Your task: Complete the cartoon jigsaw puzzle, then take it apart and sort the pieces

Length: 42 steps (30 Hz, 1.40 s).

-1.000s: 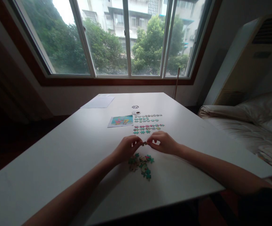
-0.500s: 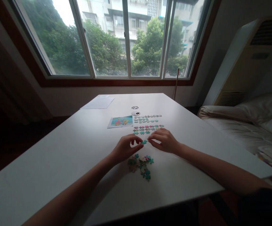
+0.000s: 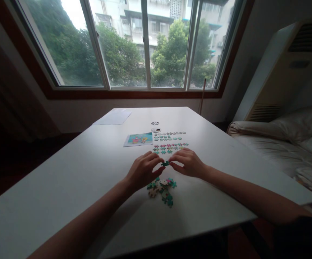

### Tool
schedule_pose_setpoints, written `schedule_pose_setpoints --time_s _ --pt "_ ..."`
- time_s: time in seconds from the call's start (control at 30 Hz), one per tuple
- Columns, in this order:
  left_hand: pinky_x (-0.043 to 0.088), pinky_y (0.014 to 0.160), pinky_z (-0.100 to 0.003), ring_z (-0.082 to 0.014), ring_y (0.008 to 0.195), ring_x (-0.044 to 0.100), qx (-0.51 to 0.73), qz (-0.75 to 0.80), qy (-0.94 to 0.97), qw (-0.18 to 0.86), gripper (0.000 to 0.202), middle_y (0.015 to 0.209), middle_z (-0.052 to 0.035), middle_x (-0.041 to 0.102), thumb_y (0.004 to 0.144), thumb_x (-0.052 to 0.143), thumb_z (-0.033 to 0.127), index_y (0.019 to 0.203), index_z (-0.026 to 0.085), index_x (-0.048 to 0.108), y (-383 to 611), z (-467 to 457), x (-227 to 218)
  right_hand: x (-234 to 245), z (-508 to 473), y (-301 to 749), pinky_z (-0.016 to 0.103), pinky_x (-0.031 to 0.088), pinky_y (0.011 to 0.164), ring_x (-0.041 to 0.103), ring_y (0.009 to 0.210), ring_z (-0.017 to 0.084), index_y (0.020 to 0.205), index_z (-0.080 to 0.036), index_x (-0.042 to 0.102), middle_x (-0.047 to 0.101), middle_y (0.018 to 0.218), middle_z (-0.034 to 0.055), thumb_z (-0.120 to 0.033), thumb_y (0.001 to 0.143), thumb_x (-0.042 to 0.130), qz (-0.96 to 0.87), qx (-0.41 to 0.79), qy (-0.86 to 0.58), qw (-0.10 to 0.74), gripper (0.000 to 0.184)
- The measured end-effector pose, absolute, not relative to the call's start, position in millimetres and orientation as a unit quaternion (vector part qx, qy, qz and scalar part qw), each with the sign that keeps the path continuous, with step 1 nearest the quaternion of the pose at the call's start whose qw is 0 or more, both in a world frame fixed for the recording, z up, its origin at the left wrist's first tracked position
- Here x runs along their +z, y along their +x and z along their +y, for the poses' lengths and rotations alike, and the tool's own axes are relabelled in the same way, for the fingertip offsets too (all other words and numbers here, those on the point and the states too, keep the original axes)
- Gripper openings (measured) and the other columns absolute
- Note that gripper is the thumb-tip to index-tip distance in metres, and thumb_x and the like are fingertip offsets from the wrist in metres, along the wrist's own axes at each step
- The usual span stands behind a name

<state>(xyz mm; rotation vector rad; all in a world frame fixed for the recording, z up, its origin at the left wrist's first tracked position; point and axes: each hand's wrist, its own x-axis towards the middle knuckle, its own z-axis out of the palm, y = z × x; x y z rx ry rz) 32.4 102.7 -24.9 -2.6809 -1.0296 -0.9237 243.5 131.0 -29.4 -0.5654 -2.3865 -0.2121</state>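
Observation:
Between my two hands is a small green jigsaw piece (image 3: 165, 163), raised just over the white table. My left hand (image 3: 145, 168) pinches its left end between thumb and fingers. At its right end, the closed fingertips of my right hand (image 3: 187, 162) grip the piece too. Nearer to me lies a loose heap of jigsaw pieces (image 3: 163, 185), some green side up, others showing a pale back. Beyond my hands, several rows of jigsaw pieces (image 3: 169, 146) are laid out on the table, the nearest partly hidden by my fingers.
Left of the rows lies a colourful picture sheet (image 3: 138, 139). Two small round items (image 3: 156, 130) sit behind it. White paper (image 3: 112, 117) rests at the table's far left. A sofa (image 3: 274, 140) stands right of the table (image 3: 86, 172), and a window is ahead.
The jigsaw piece has turned and looks darker now. My right fingertips have closed in on its right end, and my left hand has shifted slightly, uncovering more of the heap.

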Motion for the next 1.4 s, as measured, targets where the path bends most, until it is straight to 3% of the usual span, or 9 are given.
schedule_pose_setpoints --time_s 0.23,0.4,0.67,0.8,1.03,1.4 --pt "0.044 0.064 -0.027 -0.016 0.077 0.053 -0.281 -0.393 -0.875 -0.008 0.024 0.087 -0.0036 0.058 0.078 0.055 0.029 0.1 0.02 0.055 28 105 -24 -30 140 250 0.026 0.036 0.068 0.056 0.07 0.011 0.083 -0.019 0.06 0.065 0.078 0.0009 -0.024 0.082 0.049 -0.907 -0.115 -0.219 0.341 0.011" --pt "0.039 0.056 -0.021 -0.0114 0.062 0.05 -0.184 -0.412 -0.887 -0.102 0.016 0.076 -0.0011 0.058 0.077 0.054 0.03 0.086 0.019 0.061 16 115 -29 -29 161 268 0.025 0.037 0.066 0.056 0.066 0.01 0.083 -0.019 0.061 0.066 0.078 0.0008 -0.025 0.082 0.051 -0.875 -0.153 -0.262 0.378 0.012" --pt "0.038 0.058 -0.021 -0.0112 0.064 0.05 -0.158 -0.398 -0.887 -0.171 0.018 0.077 -0.0016 0.056 0.074 0.057 0.031 0.087 0.019 0.063 14 119 -27 -29 172 281 0.025 0.037 0.067 0.055 0.062 0.01 0.085 -0.02 0.063 0.067 0.08 0.0009 -0.029 0.084 0.048 -0.861 -0.169 -0.308 0.368 0.017" --pt "0.038 0.058 -0.02 -0.0106 0.062 0.049 -0.156 -0.388 -0.887 -0.193 0.02 0.076 -0.0019 0.055 0.074 0.058 0.032 0.088 0.018 0.063 13 119 -25 -28 179 281 0.025 0.036 0.068 0.056 0.066 0.011 0.085 -0.019 0.063 0.067 0.082 0.0026 -0.029 0.085 0.046 -0.873 -0.177 -0.319 0.323 0.02" --pt "0.039 0.059 -0.021 -0.0114 0.064 0.049 -0.159 -0.379 -0.888 -0.206 0.025 0.077 -0.0021 0.054 0.071 0.061 0.035 0.089 0.018 0.063 7 122 -27 -17 228 283 0.026 0.036 0.072 0.058 0.077 0.014 0.085 -0.021 0.064 0.066 0.087 0.0022 -0.027 0.083 0.046 -0.867 -0.135 -0.454 0.155 0.019" --pt "0.039 0.058 -0.02 -0.0109 0.063 0.05 -0.177 -0.403 -0.879 -0.182 0.015 0.074 -0.001 0.055 0.076 0.054 0.025 0.086 0.019 0.063 4 121 -32 -21 299 266 0.021 0.04 0.059 0.058 0.079 0.015 0.086 -0.025 0.067 0.067 0.09 -0.0005 -0.034 0.077 0.054 -0.839 -0.057 -0.533 0.092 0.018"
